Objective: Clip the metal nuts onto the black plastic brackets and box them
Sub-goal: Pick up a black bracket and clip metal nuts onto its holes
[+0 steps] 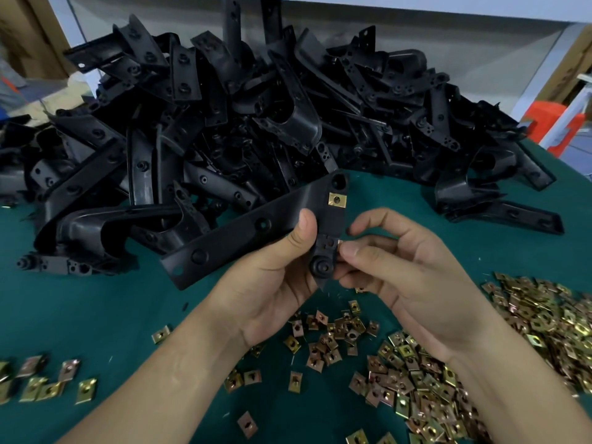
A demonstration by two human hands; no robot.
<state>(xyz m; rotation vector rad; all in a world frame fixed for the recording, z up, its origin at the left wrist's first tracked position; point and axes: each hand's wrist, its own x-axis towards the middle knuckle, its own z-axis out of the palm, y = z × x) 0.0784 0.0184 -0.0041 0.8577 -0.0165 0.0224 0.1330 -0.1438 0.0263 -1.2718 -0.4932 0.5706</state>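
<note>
The left hand (278, 277) is gripping a black bracket (243, 238), with the thumb pressing on its upper face and the fingers curling underneath. It is probably holding the piece steady and tilted so that the short arm is facing the other hand. The right hand (410, 277) is pinching a small metal nut (340, 242) between thumb and forefinger, right against the edge of that short arm. It appears to be sliding the nut onto a slot there. Most of the nut is hiding behind the fingertips, so I cannot tell how far on it is sitting.

Just above that, on the same arm, a clipped nut (337, 200) is sitting seated, so this bracket looks partly done. Both hands are working it in the air, above the green surface (96, 309).

Loose nuts (416, 373) are lying scattered directly beneath and to the right of the hands, likely kept within easy reach. The pile of brackets (256, 123) is lying heaped beyond the hands. No box is showing in this view.
</note>
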